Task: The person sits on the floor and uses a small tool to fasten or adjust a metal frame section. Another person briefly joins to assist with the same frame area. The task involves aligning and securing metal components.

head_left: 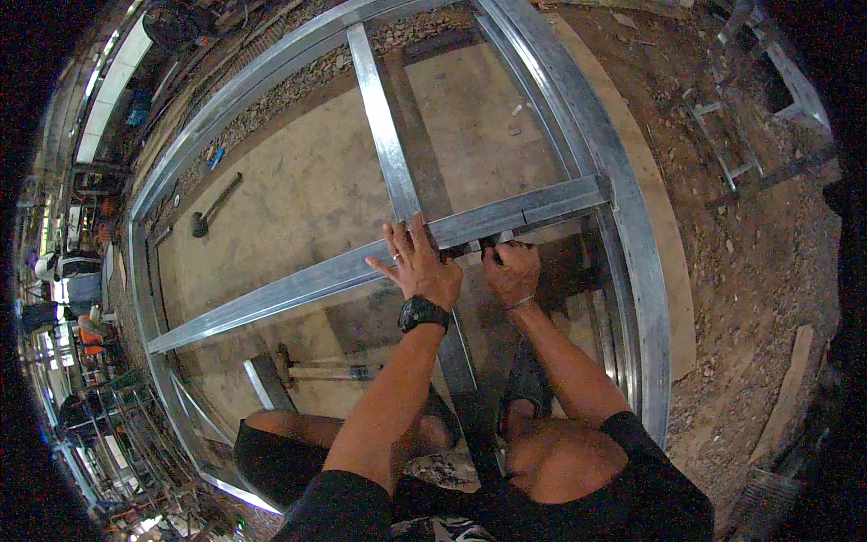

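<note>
A silvery metal crossbar [298, 282] runs slantwise over a large metal frame. My left hand [423, 268] lies on it with fingers spread, where an upright bar [383, 126] meets it from the far side. A dark watch [423, 313] is on that wrist. Close to the crossbar's near edge, my right hand [515, 271] is closed, knuckles up. Something dark shows at its fingertips, too small to name. A short dark line marks the crossbar just beyond that hand. Below my hands, another bar [459, 357] runs toward me between my legs.
Inside the frame [646, 262], a mallet [215, 206] and a blue tool [217, 158] lie at the left. A wooden-handled hammer [330, 371] rests near my left knee. Dirt ground [741, 271] with a plank [784, 397] stretches right; clutter fills the far left.
</note>
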`<action>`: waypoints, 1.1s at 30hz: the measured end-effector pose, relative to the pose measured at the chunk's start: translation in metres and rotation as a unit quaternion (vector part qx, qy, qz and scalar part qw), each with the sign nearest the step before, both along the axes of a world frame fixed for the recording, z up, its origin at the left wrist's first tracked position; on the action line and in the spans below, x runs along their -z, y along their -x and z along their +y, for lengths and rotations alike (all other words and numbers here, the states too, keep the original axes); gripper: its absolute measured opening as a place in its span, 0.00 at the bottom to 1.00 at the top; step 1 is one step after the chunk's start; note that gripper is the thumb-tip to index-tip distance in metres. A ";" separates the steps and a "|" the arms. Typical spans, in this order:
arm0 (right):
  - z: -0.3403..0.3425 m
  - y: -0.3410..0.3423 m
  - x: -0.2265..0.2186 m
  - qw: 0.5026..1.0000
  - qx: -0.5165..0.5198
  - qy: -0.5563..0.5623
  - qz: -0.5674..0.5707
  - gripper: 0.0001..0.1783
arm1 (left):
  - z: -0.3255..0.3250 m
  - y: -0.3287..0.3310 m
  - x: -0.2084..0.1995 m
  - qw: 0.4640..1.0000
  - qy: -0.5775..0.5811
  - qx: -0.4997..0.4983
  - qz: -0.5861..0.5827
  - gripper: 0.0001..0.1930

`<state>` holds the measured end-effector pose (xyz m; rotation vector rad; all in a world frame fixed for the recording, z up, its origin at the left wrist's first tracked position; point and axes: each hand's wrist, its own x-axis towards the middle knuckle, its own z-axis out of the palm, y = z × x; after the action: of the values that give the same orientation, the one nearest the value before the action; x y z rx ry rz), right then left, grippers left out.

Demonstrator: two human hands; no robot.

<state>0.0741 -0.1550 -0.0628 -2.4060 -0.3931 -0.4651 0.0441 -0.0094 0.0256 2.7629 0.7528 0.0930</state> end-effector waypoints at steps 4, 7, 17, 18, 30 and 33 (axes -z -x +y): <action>-0.002 0.000 -0.001 1.000 -0.009 -0.003 0.005 0.14 | -0.011 0.002 -0.011 0.997 -0.018 -0.078 0.003 0.56; 0.001 0.000 -0.001 1.000 -0.012 -0.013 -0.003 0.14 | -0.010 0.004 -0.009 0.995 -0.030 -0.097 0.004 0.59; -0.002 0.000 -0.005 1.000 -0.006 -0.006 0.020 0.14 | -0.009 0.000 -0.012 0.995 -0.006 -0.087 0.043 0.56; -0.001 0.000 -0.005 1.000 -0.005 -0.005 0.020 0.14 | -0.008 -0.001 -0.013 0.995 -0.010 -0.085 0.047 0.56; -0.003 -0.001 -0.006 0.999 -0.021 -0.006 0.035 0.15 | -0.006 -0.001 -0.015 0.995 -0.018 -0.064 0.075 0.50; -0.001 -0.001 -0.011 0.999 -0.021 -0.011 0.042 0.15 | -0.006 -0.001 -0.013 0.995 -0.019 -0.067 0.070 0.49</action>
<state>0.0747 -0.1556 -0.0517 -2.3815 -0.3994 -0.3458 0.0448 -0.0151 0.0391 2.7756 0.9831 -0.0615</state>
